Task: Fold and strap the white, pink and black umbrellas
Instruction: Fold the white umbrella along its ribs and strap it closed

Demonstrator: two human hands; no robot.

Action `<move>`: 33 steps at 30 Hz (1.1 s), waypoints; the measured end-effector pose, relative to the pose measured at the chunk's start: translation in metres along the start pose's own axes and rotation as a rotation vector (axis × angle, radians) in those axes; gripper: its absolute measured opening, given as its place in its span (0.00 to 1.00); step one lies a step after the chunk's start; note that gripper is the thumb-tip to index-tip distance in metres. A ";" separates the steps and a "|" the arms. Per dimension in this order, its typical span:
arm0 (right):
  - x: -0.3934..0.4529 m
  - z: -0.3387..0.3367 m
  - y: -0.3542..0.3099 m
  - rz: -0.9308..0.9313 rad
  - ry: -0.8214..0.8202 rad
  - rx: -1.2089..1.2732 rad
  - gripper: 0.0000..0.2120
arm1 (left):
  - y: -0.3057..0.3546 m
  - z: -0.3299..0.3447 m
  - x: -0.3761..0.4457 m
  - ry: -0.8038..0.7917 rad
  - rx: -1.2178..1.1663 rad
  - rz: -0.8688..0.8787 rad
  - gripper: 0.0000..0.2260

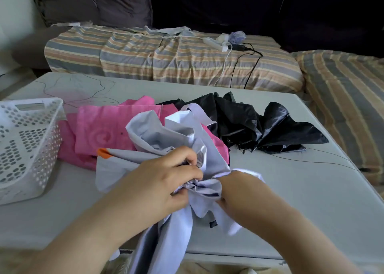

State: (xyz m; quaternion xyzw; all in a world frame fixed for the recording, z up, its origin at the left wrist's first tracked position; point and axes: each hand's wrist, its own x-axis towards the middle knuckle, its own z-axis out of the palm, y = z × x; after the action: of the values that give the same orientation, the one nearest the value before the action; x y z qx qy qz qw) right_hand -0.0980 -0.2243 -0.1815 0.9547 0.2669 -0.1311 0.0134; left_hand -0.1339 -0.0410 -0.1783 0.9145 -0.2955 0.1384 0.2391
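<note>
— Gathering the canopy, is that what the hands are at?

— Yes. The left hand [166, 180] has its fingers curled into the crumpled cloth of the white umbrella [166, 140], and the right hand [234, 190] pinches bunched folds just beside it; both grip fabric, neither is slack.

— How will it handle?

— Soft, light and probably slippery, I judge, with stiff ribs hidden inside. Better to take hold at the gathered waist between the hands, where the folds meet, than at a loose flap.

— Which way does it lie?

— Its long axis runs from below the wrists, where cloth hangs over the near edge of the surface [291, 201], up and away past the knuckles. I cannot tell which end is the handle.

— And the others?

— Beyond the left hand's fingers lies the pink umbrella [99, 128], spread flat; beyond the right hand, farther off, the black umbrella [270, 128], loosely fanned, its tips pointing right. Left of the left hand sits a white basket [25, 145]. Behind everything, a striped sofa [166, 59].
</note>
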 end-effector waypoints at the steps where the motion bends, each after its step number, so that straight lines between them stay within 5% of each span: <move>1: -0.006 0.001 0.003 -0.020 -0.001 0.098 0.09 | 0.002 0.001 0.000 -0.006 -0.006 0.002 0.11; 5: -0.041 -0.023 0.019 -0.077 -0.071 0.340 0.12 | 0.005 0.004 0.002 -0.002 -0.031 -0.003 0.12; 8: -0.038 -0.035 0.035 -0.070 0.322 0.603 0.05 | 0.004 0.004 0.002 0.018 -0.050 -0.008 0.13; 10: -0.031 -0.028 0.042 -0.073 0.476 0.577 0.09 | 0.006 0.006 0.002 0.021 -0.040 -0.001 0.13; 14: -0.020 -0.011 0.029 -0.132 0.485 0.547 0.04 | 0.007 0.011 0.003 0.035 -0.050 -0.002 0.13; 21: -0.021 -0.008 0.012 -0.089 0.514 0.737 0.11 | 0.009 0.010 0.006 0.042 0.002 -0.013 0.18; 33: -0.033 -0.011 0.010 -0.042 0.533 0.920 0.11 | 0.005 0.015 0.009 0.058 0.068 0.099 0.10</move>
State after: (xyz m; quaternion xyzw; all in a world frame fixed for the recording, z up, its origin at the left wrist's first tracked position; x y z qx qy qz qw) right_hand -0.1173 -0.2487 -0.1624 0.8566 0.1948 0.0125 -0.4776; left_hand -0.1282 -0.0569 -0.1859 0.9021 -0.3284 0.1862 0.2092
